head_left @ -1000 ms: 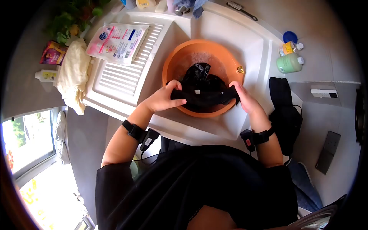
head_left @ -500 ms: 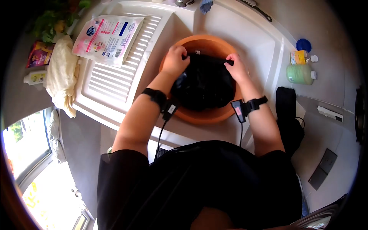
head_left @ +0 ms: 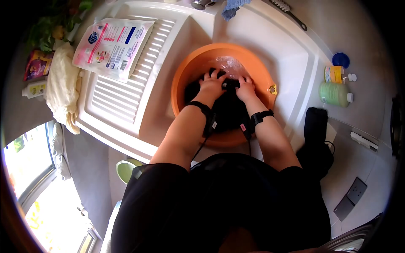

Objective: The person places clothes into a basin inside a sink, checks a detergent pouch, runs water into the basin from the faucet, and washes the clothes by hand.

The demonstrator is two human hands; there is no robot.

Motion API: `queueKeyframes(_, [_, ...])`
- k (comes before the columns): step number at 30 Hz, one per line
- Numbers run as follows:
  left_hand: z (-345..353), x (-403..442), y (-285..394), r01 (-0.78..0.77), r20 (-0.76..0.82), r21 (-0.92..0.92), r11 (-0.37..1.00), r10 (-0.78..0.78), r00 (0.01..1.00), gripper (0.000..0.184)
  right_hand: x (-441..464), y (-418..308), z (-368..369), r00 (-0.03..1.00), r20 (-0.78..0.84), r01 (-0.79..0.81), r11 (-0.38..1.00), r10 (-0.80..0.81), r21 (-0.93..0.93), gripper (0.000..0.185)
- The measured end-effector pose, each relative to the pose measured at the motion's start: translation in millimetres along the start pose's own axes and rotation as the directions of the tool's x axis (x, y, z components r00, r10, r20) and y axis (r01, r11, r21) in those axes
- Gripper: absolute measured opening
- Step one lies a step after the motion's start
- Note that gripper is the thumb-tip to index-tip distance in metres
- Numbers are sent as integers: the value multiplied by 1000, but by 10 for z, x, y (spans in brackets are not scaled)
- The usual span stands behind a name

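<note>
An orange basin stands in the white sink, with a wet black cloth bunched inside it. It looks like a garment, though its kind is hard to tell. My left hand lies on the cloth with its fingers spread. Close beside it, my right hand rests on the same cloth, its fingers apart and its fingertips partly hidden. Clear, rippled water shows at the basin's far side.
The sink has a ribbed washboard on its left, under a white-and-pink pouch. A cream cloth hangs at the left edge. On the right stand a green bottle and a yellow-labelled bottle. A brush lies at the back.
Both hands have let go of the cloth's upper edge and moved down onto it, closer together. The cloth has sunk into a bunch, and water now shows behind it.
</note>
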State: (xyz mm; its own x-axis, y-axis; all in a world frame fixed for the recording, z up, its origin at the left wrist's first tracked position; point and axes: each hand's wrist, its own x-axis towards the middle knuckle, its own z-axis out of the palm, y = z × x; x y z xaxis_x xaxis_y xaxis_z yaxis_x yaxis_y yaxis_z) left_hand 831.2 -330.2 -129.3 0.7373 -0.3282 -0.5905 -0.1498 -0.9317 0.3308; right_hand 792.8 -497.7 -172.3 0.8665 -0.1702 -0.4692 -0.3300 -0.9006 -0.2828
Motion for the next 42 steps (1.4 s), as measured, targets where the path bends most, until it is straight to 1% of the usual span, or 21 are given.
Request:
queueKeyframes(1, [-28, 61, -60, -62, 57, 35, 997, 60, 997, 90, 49, 40, 32, 999, -6, -31, 975, 33, 220, 68])
queueKeyframes(3, [83, 252, -221, -53, -88, -409, 911, 18, 996, 90, 70, -35, -77, 995, 1, -78, 781, 99, 619, 70])
queueKeyframes(4, [176, 342, -274, -70, -148, -604, 794, -25, 989, 91, -59, -198, -194, 932, 213, -315, 360, 295, 878, 56])
queueKeyframes(7, [-1, 29, -94, -200, -125, -679, 706, 157, 980, 93, -26, -157, -150, 907, 420, -407, -300, -23, 863, 47])
queueKeyframes(9, [63, -168, -2, -436, -350, -710, 553, 261, 900, 81, -146, -352, -299, 901, 430, -427, -301, -60, 853, 50])
queueKeyframes(11, [-110, -334, 158, -404, -331, -719, 565, 234, 914, 64, -156, -360, -194, 936, 335, -352, -337, -110, 873, 51])
queueKeyframes(12, [-136, -364, 213, -470, -430, -659, 587, 219, 876, 53, -338, -578, -441, 947, 322, -308, -355, -20, 883, 46])
queueKeyframes(15, [-178, -418, 274, -427, -406, -624, 654, 195, 893, 51, -349, -552, -502, 921, 389, -365, -358, -5, 860, 40])
queueKeyframes(16, [-173, -447, 307, -510, -519, -598, 619, 187, 834, 42, -347, -559, -497, 923, 384, -351, -347, 29, 870, 38])
queueKeyframes(18, [-189, -434, 335, -386, -449, -655, 650, 76, 890, 37, -367, -580, -414, 920, 379, -331, -322, 98, 887, 33])
queueKeyframes(22, [-156, -251, 187, -257, -406, -663, 703, -50, 912, 44, -409, -434, -63, 969, 246, -244, -95, 13, 965, 25])
queueKeyframes(23, [-167, -201, 110, -243, -408, -648, 721, -60, 911, 45, -411, -383, -103, 992, 125, -129, 205, 35, 970, 24])
queueKeyframes(25, [-281, -122, -45, -146, -391, -585, 798, -120, 913, 44, -440, -354, -311, 992, -117, 107, 718, -36, 688, 23])
queueKeyframes(27, [-316, -92, -151, -112, -509, -471, 875, -166, 845, 51, -465, -387, -651, 948, -316, 114, 876, 46, 468, 26])
queueKeyframes(29, [-319, -139, -147, 16, -333, -237, 971, -97, 938, 73, -348, -218, -562, 879, -471, 257, 904, -72, 342, 28])
queueKeyframes(31, [-214, -198, -41, 36, -230, 73, 997, -19, 973, 81, -268, -121, -285, 922, -386, 148, 946, -27, 287, 48])
queueKeyframes(33, [-65, -176, -29, -12, -108, 187, 982, 33, 994, 85, -314, -144, -127, 905, -374, 278, 948, -206, 152, 62])
queueKeyframes(34, [-20, -136, -33, -61, -46, 220, 974, 73, 996, 84, -446, -236, -151, 997, -71, 11, 998, -7, 54, 71])
queueKeyframes(38, [-112, -66, -127, -229, 87, 355, 906, 212, 973, 83, -576, -231, -195, 989, 101, 134, 950, -109, -282, 78])
queueKeyframes(41, [-239, -29, -171, -30, 53, -198, 980, 41, 998, 90, -470, -116, -103, 944, -321, 136, 977, -78, 161, 77])
queueKeyframes(42, [-91, 77, -254, -39, -132, -471, 881, -26, 991, 97, -383, -155, -97, 917, -390, 99, 896, 87, 432, 74])
